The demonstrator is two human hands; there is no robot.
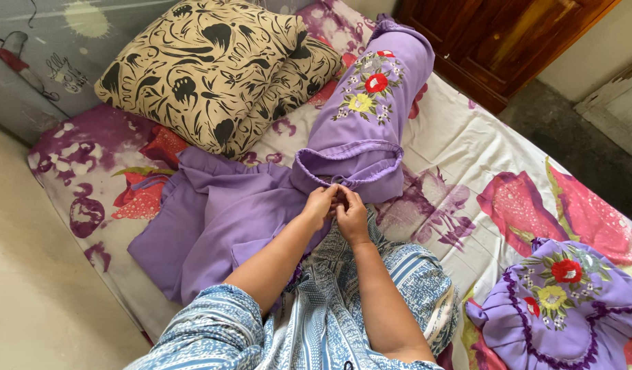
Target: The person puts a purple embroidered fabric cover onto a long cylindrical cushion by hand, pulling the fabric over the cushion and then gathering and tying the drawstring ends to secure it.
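Observation:
A long purple bolster pillow (370,116) with embroidered red and yellow flowers lies across the bed, its frilled open end toward me. My left hand (319,203) and my right hand (351,212) meet at that frilled end, fingers pinched together on the purple cover's edge or its tie. A loose purple cloth (213,219) lies spread to the left of my hands.
Two cream pillows with black patterns (206,68) lean at the head of the bed. A round purple embroidered cushion cover (562,301) lies at the lower right. The bedsheet (480,151) is white with big pink and purple flowers. A wooden door (507,34) stands beyond.

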